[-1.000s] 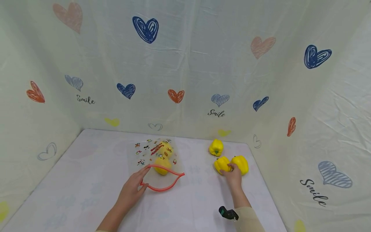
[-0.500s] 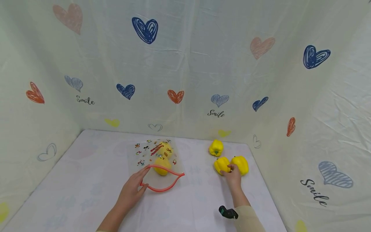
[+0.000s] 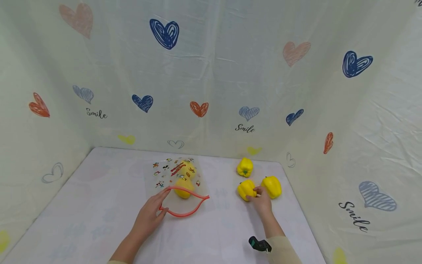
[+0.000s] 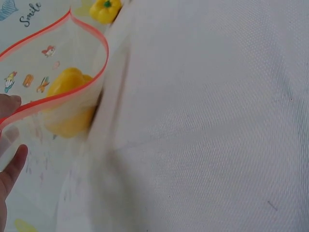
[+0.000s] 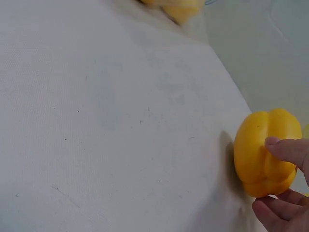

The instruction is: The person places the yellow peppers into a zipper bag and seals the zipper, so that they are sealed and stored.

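My left hand (image 3: 148, 216) holds the red-rimmed mouth of a clear plastic zip bag (image 3: 187, 214) with small cartoon prints, its fingers and thumb keeping the two rims apart. Two yellow bell peppers lie inside, one nearer the mouth (image 3: 182, 188) and one deeper in. To the right, my right hand (image 3: 262, 202) pinches another yellow bell pepper (image 3: 245, 190). In the right wrist view the thumb presses the side of this pepper (image 5: 263, 130) and the fingers are under its end; it is close over the table.
Two more yellow bell peppers stand on the white table (image 3: 108, 205): one at the back (image 3: 245, 167), one right of my right hand (image 3: 271, 187). A heart-printed curtain (image 3: 211, 73) encloses the back and sides. A black device (image 3: 259, 244) sits at my right wrist.
My right hand has moved slightly left with the pepper it pinches, opening a gap to the pepper on the right. The left hand and the bag hold still.
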{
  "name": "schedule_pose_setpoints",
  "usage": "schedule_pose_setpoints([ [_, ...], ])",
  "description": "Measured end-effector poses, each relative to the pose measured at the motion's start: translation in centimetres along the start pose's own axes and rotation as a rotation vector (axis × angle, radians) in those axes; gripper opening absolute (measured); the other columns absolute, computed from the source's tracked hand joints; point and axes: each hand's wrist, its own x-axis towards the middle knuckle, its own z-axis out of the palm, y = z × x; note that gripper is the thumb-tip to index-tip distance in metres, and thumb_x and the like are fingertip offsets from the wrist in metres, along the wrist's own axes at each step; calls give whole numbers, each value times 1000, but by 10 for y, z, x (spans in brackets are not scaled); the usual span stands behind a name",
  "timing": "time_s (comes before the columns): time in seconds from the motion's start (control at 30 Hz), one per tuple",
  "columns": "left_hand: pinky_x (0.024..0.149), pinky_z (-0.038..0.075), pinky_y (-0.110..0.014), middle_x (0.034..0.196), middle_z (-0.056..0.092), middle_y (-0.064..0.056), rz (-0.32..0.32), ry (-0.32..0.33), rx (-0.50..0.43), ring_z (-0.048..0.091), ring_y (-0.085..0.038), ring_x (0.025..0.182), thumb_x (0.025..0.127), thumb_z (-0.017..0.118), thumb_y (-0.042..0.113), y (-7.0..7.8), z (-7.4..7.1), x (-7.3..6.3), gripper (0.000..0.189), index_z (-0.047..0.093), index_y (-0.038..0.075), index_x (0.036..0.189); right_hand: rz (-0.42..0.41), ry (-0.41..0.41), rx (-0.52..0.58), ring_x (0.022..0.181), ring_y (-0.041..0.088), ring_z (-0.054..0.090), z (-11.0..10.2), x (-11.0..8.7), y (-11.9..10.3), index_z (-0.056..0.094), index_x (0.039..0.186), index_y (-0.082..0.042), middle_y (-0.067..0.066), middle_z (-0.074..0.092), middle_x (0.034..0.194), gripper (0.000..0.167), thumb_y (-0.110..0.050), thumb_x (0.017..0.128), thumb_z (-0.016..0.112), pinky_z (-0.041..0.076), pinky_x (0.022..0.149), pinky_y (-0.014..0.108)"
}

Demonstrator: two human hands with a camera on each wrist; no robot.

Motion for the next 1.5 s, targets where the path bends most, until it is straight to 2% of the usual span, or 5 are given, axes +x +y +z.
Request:
schedule_pose_setpoints([
  [0.2, 97, 47, -51, 143, 52, -9, 1, -4, 2, 51, -31, 124, 75, 83, 3, 2, -2, 1, 72, 53, 6, 140, -50, -36, -28, 108, 38, 53, 0, -7, -4, 52, 117, -3, 25, 49, 131, 42, -4, 82, 76, 50, 92, 48],
  [0.43, 96, 49, -49, 144, 51, -7, 11, -7, 3, 53, -30, 122, 74, 83, 1, 1, -2, 1, 73, 52, 7, 141, -86, -100, -61, 103, 34, 57, 2, -25, -12, 54, 112, -4, 22, 52, 128, 40, -4, 81, 78, 53, 87, 43],
  [0.83, 95, 49, -49, 144, 51, -7, 12, -1, 13, 53, -30, 122, 74, 83, 2, 1, -1, 1, 74, 52, 7, 141, -135, -160, -17, 100, 28, 60, 9, -50, -24, 56, 111, -7, 18, 55, 124, 41, -2, 78, 80, 55, 82, 38],
  [1.07, 95, 49, -49, 143, 51, -8, 10, -3, 14, 53, -30, 122, 74, 83, 2, 1, -1, 1, 74, 51, 7, 141, -156, -230, -34, 101, 27, 60, 10, -63, -33, 56, 110, -8, 17, 54, 126, 42, -6, 77, 82, 56, 83, 40],
  [1.5, 96, 48, -49, 142, 52, -8, -4, -10, 12, 52, -30, 123, 75, 83, 3, 0, -1, 1, 74, 51, 8, 141, -218, -381, -29, 106, 32, 62, 15, -87, -50, 55, 108, -7, 17, 52, 126, 42, -5, 76, 82, 56, 84, 43],
])
